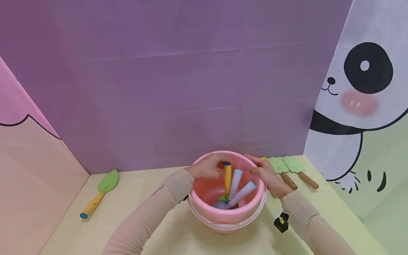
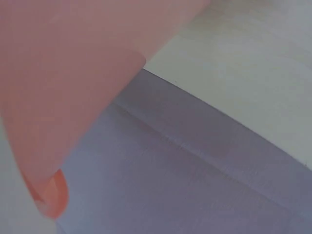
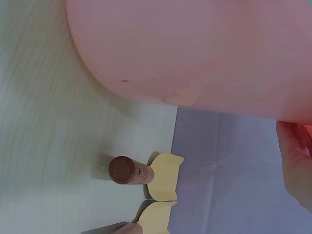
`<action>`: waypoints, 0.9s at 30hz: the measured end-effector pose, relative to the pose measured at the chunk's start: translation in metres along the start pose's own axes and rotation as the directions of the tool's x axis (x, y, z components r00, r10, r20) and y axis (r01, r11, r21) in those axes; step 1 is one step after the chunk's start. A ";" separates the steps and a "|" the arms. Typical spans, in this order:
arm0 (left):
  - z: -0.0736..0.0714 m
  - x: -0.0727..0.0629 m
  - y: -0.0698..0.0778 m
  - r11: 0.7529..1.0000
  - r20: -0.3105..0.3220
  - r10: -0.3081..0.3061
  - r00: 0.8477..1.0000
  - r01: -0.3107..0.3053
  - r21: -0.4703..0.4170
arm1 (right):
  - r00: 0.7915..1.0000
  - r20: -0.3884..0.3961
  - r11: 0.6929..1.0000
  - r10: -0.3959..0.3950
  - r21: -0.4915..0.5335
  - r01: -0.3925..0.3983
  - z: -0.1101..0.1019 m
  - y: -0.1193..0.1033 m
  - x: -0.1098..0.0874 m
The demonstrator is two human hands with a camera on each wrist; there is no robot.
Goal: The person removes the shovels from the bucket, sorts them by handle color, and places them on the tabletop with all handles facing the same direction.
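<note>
Tabletop [image 1: 143, 230], bucket [image 1: 223, 215]: left fingers [image 1: 223, 156] apparently pinch yellow handle [image 1: 227, 175].

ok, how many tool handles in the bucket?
3: yellow handle by the left hand, lilac handle in the middle, another lilac handle at right. More may be hidden.

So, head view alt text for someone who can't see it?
A person's left hand is at a yellow handle in a pink bucket; the right hand holds the rim. A green trowel lies on the table to the left, two wooden-handled tools to the right.
</note>
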State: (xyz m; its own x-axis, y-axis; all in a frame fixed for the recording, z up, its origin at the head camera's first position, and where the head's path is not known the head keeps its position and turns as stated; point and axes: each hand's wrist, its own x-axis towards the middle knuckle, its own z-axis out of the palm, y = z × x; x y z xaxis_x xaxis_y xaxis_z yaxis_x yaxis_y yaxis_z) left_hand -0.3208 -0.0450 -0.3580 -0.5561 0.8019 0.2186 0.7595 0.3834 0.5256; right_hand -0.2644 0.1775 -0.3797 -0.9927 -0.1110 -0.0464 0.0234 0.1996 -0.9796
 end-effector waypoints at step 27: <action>-0.020 0.001 0.042 0.965 0.385 -0.090 0.918 -0.015 0.260 | 1.000 0.009 1.000 0.005 0.020 -0.005 0.005 0.002 0.001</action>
State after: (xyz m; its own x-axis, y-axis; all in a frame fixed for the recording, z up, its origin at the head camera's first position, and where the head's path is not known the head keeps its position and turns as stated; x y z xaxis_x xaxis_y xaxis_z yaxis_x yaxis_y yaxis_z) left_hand -0.2957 -0.0373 -0.3196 -0.4490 0.8784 -0.1636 0.8292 0.4779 0.2900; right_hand -0.2652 0.1730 -0.3822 -0.9916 -0.1185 -0.0527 0.0306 0.1808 -0.9830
